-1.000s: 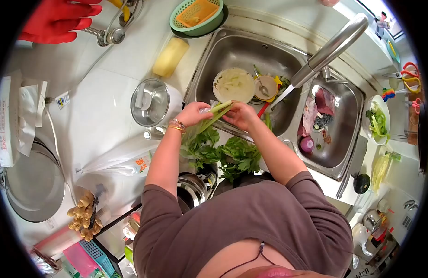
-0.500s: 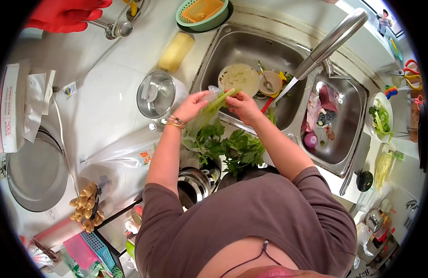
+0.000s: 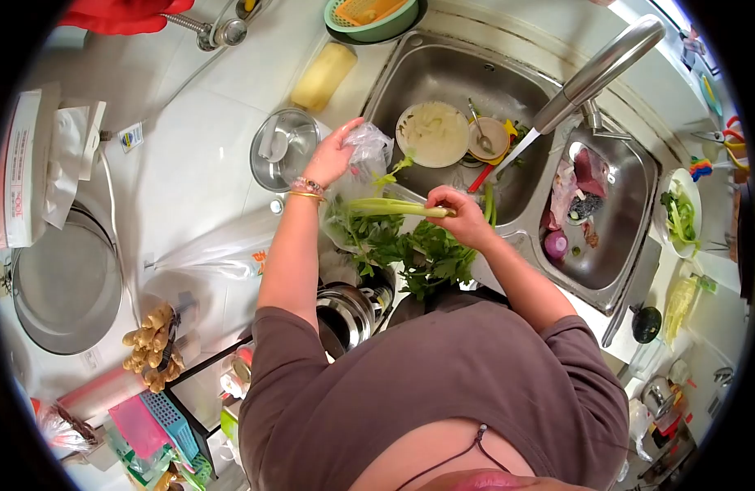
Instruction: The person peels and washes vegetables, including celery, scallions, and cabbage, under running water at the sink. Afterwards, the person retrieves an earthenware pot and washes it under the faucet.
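My right hand (image 3: 459, 216) is closed around the cut end of a pale green celery stalk (image 3: 390, 206), held level in front of the sink. To its left, my left hand (image 3: 335, 154) grips the bunched edge of a clear plastic bag (image 3: 368, 151), its fingertips partly hidden by the film. The bag hangs down around the stalk's far end. Leafy celery tops (image 3: 431, 258) show below both hands, in front of the counter edge. Another green stalk (image 3: 489, 200) leans at the sink's near rim, just beyond my right hand.
The large sink basin (image 3: 508, 98) holds a bowl of cloudy water (image 3: 432, 135), a spoon and a knife (image 3: 508, 159). Meat and a purple onion (image 3: 556, 245) lie in the small basin. The faucet (image 3: 598, 69) reaches over. A glass-lidded pot (image 3: 283, 147) stands at left.
My right hand has moved down and right with the celery stalk, away from my left hand. My left hand has risen slightly with the bag's edge. The camera view has shifted a little.
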Available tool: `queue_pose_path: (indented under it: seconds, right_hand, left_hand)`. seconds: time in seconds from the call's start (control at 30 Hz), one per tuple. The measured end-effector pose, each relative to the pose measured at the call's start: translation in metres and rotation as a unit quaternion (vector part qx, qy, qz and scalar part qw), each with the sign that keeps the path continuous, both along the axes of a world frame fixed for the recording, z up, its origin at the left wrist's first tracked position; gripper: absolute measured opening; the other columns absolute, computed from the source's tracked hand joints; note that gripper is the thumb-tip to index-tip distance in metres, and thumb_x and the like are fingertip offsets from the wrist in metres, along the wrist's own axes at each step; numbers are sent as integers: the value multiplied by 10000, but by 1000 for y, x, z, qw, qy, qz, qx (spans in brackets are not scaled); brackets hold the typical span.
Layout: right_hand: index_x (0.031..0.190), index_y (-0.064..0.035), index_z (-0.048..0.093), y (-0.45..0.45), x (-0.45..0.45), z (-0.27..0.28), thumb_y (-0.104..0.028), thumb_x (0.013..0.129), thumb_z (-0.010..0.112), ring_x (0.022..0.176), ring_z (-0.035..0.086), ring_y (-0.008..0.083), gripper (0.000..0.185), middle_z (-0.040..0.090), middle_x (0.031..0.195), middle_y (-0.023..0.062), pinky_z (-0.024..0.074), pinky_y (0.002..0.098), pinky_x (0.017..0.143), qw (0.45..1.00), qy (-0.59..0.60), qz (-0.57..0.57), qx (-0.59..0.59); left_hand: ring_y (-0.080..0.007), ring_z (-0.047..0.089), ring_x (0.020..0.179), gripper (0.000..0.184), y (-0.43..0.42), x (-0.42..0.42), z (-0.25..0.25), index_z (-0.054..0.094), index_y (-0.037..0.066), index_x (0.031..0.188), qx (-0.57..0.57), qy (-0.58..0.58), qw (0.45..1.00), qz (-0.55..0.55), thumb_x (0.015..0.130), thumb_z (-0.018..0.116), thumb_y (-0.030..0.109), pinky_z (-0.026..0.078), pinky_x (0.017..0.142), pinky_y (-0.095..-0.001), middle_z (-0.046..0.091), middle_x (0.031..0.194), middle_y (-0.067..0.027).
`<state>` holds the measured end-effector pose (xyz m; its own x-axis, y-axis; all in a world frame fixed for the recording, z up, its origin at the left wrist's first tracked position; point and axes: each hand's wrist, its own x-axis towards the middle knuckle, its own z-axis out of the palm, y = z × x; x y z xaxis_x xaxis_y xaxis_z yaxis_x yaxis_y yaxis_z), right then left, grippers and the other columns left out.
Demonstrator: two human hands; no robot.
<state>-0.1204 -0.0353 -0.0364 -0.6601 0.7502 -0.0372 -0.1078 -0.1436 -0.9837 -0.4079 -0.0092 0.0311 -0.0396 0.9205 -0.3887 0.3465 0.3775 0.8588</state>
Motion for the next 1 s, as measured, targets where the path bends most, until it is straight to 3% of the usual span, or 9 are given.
queue_pose_path:
  seconds: [0.13,0.23,0.27,0.43,0.53,0.63,0.77,0.9,1.0]
  right_hand:
    - [948,-41,582,3,1,3,22,783,650,819,537,92,189,556,909,-11,445,234,754,998,19,22,57]
    - [978,-41,579,5,-4,13,22,792,641,792,550,96,205,566,913,-12,456,230,725,995,-48,36,-77]
    - [1041,-32,567,9,-5,6,-22,837,621,858,577,107,212,584,977,22,481,237,751,996,-60,34,-49]
    - [1058,22,526,22,-6,14,-90,870,605,822,616,172,232,596,958,105,527,278,728,953,91,-86,-275]
    - [1068,13,504,30,-3,17,-102,882,590,799,624,201,235,594,965,124,534,287,713,931,119,-107,-328]
    - [1067,10,507,37,9,38,-105,888,582,792,629,200,225,598,960,124,532,287,699,948,150,-94,-266]
    - [1109,-2,508,45,39,80,-99,900,558,797,637,202,235,605,977,114,525,293,703,985,127,-91,-68]
    - [1147,21,492,43,80,125,-53,903,514,848,626,241,256,561,1065,151,526,329,725,964,241,-107,27]
    - [1143,39,486,40,121,150,-48,896,509,894,608,281,263,515,1118,202,535,376,740,949,251,-167,89]
  left_hand:
    - [-116,578,777,505,2,10,8,447,135,1319,-23,66,996,-53,831,457,8,509,693,-282,615,1063,-71]
    - [-186,602,868,492,5,17,-8,445,117,1312,32,47,993,-103,827,511,57,492,783,-322,612,1086,-114]
    - [-197,593,914,498,4,19,-12,441,112,1314,58,107,985,-123,827,538,75,483,811,-321,586,1136,-119]
    - [-294,550,1085,552,-11,33,-11,440,91,1309,173,296,931,-127,809,649,195,428,925,-356,533,1242,-163]
    - [-301,552,1081,526,-22,36,-2,472,75,1280,60,287,947,-134,808,655,215,435,912,-357,554,1215,-172]
    - [-324,548,1071,478,-35,25,-22,510,46,1235,62,272,953,-118,812,631,235,439,905,-366,574,1166,-187]
    - [-316,577,1019,414,-45,17,-27,561,55,1183,31,261,960,-92,797,633,184,457,881,-369,603,1117,-174]
    - [-323,582,970,380,-45,16,-29,597,88,1137,90,301,944,-104,757,617,91,463,863,-385,615,1070,-154]
    - [-323,577,935,364,-45,10,-56,616,107,1101,155,353,916,-116,740,597,57,470,830,-393,615,1013,-138]
